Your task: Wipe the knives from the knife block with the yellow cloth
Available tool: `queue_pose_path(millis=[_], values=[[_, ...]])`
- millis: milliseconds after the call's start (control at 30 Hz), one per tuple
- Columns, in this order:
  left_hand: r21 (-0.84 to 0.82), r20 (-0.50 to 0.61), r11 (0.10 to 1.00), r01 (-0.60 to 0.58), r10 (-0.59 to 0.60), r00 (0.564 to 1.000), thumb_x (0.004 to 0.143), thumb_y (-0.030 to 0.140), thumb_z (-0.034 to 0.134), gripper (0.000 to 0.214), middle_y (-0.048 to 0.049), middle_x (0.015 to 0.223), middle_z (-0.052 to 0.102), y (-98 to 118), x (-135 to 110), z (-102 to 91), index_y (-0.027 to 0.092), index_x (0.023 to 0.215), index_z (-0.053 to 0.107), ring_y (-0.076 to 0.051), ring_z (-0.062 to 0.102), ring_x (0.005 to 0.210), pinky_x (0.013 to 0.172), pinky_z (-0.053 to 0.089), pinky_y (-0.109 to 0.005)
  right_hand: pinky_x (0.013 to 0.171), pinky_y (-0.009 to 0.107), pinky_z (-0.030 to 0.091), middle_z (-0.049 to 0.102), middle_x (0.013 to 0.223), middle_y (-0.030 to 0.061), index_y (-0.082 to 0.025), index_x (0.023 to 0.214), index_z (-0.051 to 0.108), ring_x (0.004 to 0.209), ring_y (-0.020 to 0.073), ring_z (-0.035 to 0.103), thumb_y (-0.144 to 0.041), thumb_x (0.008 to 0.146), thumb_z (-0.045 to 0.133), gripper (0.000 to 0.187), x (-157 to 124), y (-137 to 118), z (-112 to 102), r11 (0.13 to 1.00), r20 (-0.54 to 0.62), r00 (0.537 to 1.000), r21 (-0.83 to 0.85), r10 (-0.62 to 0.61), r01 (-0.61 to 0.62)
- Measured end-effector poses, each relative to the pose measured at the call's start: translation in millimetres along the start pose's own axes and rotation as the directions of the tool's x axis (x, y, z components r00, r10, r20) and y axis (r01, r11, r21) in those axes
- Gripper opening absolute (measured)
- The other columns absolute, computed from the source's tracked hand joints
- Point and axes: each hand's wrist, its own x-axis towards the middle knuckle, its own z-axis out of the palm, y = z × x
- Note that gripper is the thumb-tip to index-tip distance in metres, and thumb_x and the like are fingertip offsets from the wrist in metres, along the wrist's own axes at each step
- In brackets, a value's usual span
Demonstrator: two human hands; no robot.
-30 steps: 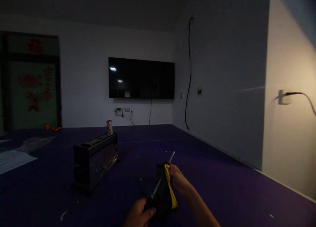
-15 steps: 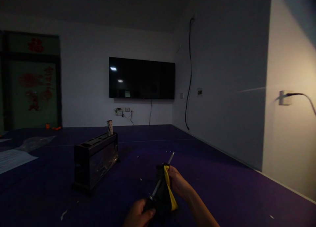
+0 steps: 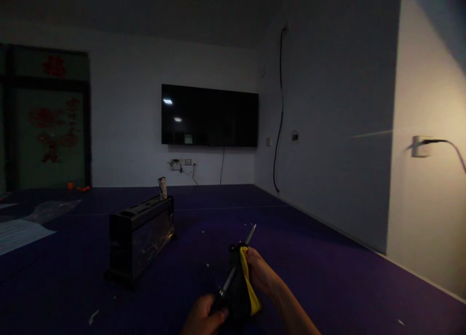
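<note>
My left hand [image 3: 202, 318] is closed around the dark handle of a thin metal rod [image 3: 250, 234], perhaps a sharpening steel, whose tip points up and away from me. My right hand [image 3: 257, 272] pinches a black and yellow cloth [image 3: 244, 286] wrapped round the rod's shaft. Both hands are low in the middle of the view, above the dark purple floor [image 3: 327, 276]. To the left of them stands a black knife block [image 3: 140, 235] with one pale handle [image 3: 162, 188] sticking up at its far end.
A black TV [image 3: 209, 115] hangs on the far white wall. A cable runs down the right wall [image 3: 279, 107], and a plug sits in a socket [image 3: 418, 145] at the far right. Clear plastic and paper [image 3: 22, 226] lie at the left. Small scraps dot the floor.
Both hands and the rod have sunk slightly lower in view, and the right hand with the cloth has slid a little along the rod. The room is unchanged.
</note>
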Motion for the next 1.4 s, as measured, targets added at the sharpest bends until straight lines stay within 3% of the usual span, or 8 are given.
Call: queue_pose_path(millis=[100,433,800,1033,1233,1400], values=[[0.009,0.002,1.0,-0.009,0.009,1.0,0.061,0.051,0.065,0.046,0.0013,0.066,0.055,-4,0,-1.3,0.015,0.09,0.059,-0.01,0.046,0.056,0.05,0.033,-0.02,0.053,0.024,0.042,0.057,0.061,-0.0019,-0.018,0.072,0.059,0.052,0.0113,0.051,-0.028,0.064,0.07,0.017,-3,-1,6,0.995,-0.039,0.999,0.091,0.034,-0.03],[-0.029,-0.103,0.997,0.068,-0.071,0.992,0.053,0.063,0.061,0.07,0.0046,0.06,0.051,-34,19,3.9,0.012,0.1,0.05,-0.005,0.035,0.039,0.04,0.024,-0.022,0.046,0.02,0.037,0.054,0.054,-0.0043,-0.016,0.068,0.057,0.046,0.0081,0.046,-0.026,0.059,0.073,0.021,-1,12,21,0.991,-0.018,0.995,0.095,0.095,-0.093],[-0.039,-0.178,0.993,0.112,-0.117,0.977,0.052,0.061,0.061,0.074,0.0057,0.053,0.05,-30,17,6.3,0.009,0.104,0.048,-0.007,0.036,0.037,0.038,0.022,-0.022,0.049,0.02,0.037,0.057,0.055,-0.0028,-0.014,0.067,0.059,0.048,0.0081,0.049,-0.033,0.059,0.075,0.026,-9,10,41,0.991,-0.022,0.996,0.104,0.091,-0.088],[-0.058,-0.112,0.998,0.027,-0.033,0.993,0.058,0.057,0.061,0.055,0.0077,0.048,0.046,-12,6,7.5,0.014,0.09,0.053,-0.005,0.033,0.036,0.039,0.022,-0.02,0.049,0.02,0.037,0.057,0.054,-0.0018,-0.013,0.065,0.059,0.048,0.0089,0.049,-0.026,0.06,0.072,0.019,-1,14,30,0.989,0.04,0.992,0.075,0.123,-0.126],[-0.04,-0.078,0.999,-0.018,0.015,0.997,0.057,0.064,0.057,0.055,0.0093,0.042,0.039,0,-1,8.9,0.015,0.08,0.051,-0.005,0.029,0.032,0.037,0.018,-0.02,0.049,0.02,0.037,0.059,0.056,-0.0019,-0.013,0.065,0.06,0.047,0.0088,0.051,-0.018,0.056,0.07,0.014,3,16,24,0.99,0.009,0.994,0.088,0.11,-0.11],[-0.02,-0.074,0.999,-0.025,0.024,0.997,0.057,0.065,0.055,0.057,0.0088,0.043,0.041,-1,-1,9.3,0.015,0.084,0.051,-0.006,0.03,0.032,0.037,0.018,-0.02,0.048,0.02,0.039,0.06,0.056,-0.0018,-0.013,0.068,0.061,0.047,0.0093,0.051,-0.017,0.057,0.071,0.015,1,6,27,0.991,0.004,0.996,0.1,0.091,-0.091]])
